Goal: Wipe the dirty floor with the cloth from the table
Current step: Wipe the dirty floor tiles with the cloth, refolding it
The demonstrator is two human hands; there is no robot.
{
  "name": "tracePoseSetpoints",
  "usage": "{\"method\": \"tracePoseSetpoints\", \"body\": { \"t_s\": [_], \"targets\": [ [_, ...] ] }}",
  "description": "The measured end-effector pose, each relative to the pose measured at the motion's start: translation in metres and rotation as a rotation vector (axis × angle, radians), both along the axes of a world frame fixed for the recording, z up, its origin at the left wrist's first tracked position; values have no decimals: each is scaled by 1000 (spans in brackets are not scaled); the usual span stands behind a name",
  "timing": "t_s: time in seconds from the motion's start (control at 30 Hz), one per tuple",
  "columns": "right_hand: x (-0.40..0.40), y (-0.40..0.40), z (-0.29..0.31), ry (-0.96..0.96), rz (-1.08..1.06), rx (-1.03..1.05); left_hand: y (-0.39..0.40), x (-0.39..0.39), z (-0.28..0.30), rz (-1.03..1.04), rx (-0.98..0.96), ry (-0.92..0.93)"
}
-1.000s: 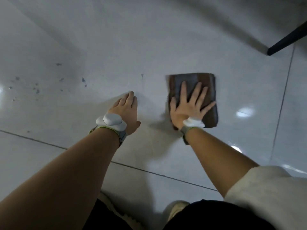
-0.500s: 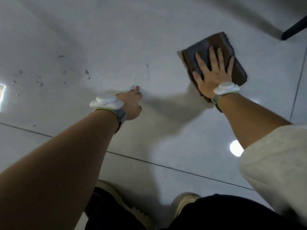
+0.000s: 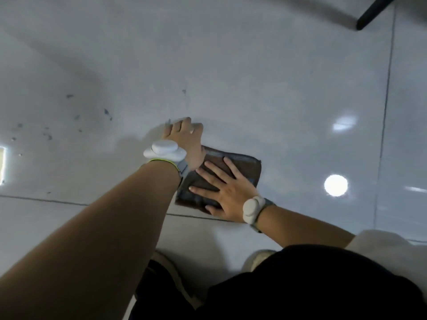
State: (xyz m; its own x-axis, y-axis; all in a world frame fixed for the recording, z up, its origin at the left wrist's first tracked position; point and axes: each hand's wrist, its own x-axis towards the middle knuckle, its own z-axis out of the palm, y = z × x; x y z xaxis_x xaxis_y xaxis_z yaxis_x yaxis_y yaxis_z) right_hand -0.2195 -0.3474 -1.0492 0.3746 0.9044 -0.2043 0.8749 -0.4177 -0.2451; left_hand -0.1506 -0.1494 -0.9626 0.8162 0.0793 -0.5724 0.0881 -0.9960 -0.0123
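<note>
A folded dark brown cloth (image 3: 246,168) lies flat on the pale glossy tile floor (image 3: 265,93). My right hand (image 3: 225,191) presses down on it with fingers spread, palm near the cloth's near edge. My left hand (image 3: 186,138) is planted on the floor just left of and beyond the cloth, holding nothing; its wrist overlaps the cloth's left corner. Small dark dirt specks (image 3: 77,117) are scattered on the tile to the left, and one speck (image 3: 184,91) lies beyond my left hand.
A black furniture leg (image 3: 374,12) slants in at the top right. Grout lines run across under the cloth's near edge (image 3: 46,200) and down the right side (image 3: 385,112). My shoes (image 3: 258,258) and dark trousers fill the bottom.
My right hand has dragged the cloth from far right back toward me and to the left, ending beside my left hand. The left hand has stayed planted.
</note>
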Motion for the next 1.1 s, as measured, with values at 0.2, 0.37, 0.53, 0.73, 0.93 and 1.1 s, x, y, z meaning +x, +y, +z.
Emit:
{"method": "tracePoseSetpoints", "body": {
  "t_s": [0.2, 0.37, 0.53, 0.73, 0.93, 1.1],
  "targets": [
    [-12, -63, 2, -21, -113, 3, -41, 31, 11, -120, -68, -7],
    [-27, -138, 7, -57, -417, 4, -94, 54, 0, -205, 52, 135],
    [-30, -189, 3, -106, -749, -74, -117, 73, -13, -259, 216, 306],
    [-19, -200, 6, -35, -1164, -203, -105, 75, -22, -202, 171, 292],
    [39, -185, 4, 44, -1510, -198, -94, 63, -25, -202, 65, 230],
    [117, -155, -4, 17, -1615, -190, -72, 63, -22, -151, -22, 205]
  ]
}}
